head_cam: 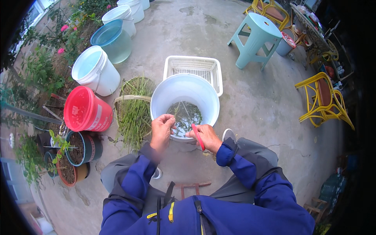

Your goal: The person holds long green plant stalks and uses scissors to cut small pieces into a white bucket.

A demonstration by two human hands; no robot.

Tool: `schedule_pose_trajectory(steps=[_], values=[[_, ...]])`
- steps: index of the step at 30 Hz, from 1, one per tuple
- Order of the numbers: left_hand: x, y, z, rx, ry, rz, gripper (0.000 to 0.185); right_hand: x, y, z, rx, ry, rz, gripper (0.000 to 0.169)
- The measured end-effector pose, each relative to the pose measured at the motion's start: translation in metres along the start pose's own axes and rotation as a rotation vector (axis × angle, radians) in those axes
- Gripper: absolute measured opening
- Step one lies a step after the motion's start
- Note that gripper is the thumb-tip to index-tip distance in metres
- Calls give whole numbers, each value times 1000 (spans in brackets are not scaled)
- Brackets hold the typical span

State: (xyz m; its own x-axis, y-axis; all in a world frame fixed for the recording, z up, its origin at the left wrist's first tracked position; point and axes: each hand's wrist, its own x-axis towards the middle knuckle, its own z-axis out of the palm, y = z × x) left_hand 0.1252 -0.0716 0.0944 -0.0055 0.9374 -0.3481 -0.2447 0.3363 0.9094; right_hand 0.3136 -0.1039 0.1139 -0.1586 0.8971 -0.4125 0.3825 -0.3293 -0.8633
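My left hand point(162, 129) pinches a thin green stem point(176, 112) over the near left rim of a white bucket point(163, 94). My right hand point(207, 137) grips a pair of scissors by its red handle point(198, 137). The slim blades point away from me over the bucket's inside. Cut green plant pieces point(192, 115) lie at the bottom of the bucket, among shiny patches that look like water. Left of the bucket, a round woven basket point(132, 97) with an arched handle holds a heap of long green stems point(133, 120).
A white slotted plastic basket point(218, 73) stands behind the bucket. Leftward are a red bucket point(101, 113), a white pail point(110, 79), a blue tub point(117, 48) and potted plants point(88, 149). A light-blue stool point(260, 35) and yellow-framed chairs point(320, 108) stand at the right.
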Motion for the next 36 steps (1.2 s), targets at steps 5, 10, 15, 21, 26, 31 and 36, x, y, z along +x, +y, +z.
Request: schedule_pose_trajectory(steps=[5,10,15,21,26,31,36], values=[[-1,-3,2,19,-9,13,7,-2,-8,-4,-92,-24,21,47],[0,-8,-1,18,0,45,5,-4,-13,-6,-137,-36,72,46],[0,-10,3,84,-14,83,4,-7,-15,-4,-122,-89,56,48],[-8,-18,10,145,-59,104,3,-1,5,4,49,-130,90,51],[-12,-20,12,164,-91,121,4,3,4,3,47,-153,97,49],[-15,-26,16,154,-130,103,4,-2,7,16,63,-118,127,45],[-15,-27,18,201,-102,44,4,-3,12,21,30,-65,138,43]])
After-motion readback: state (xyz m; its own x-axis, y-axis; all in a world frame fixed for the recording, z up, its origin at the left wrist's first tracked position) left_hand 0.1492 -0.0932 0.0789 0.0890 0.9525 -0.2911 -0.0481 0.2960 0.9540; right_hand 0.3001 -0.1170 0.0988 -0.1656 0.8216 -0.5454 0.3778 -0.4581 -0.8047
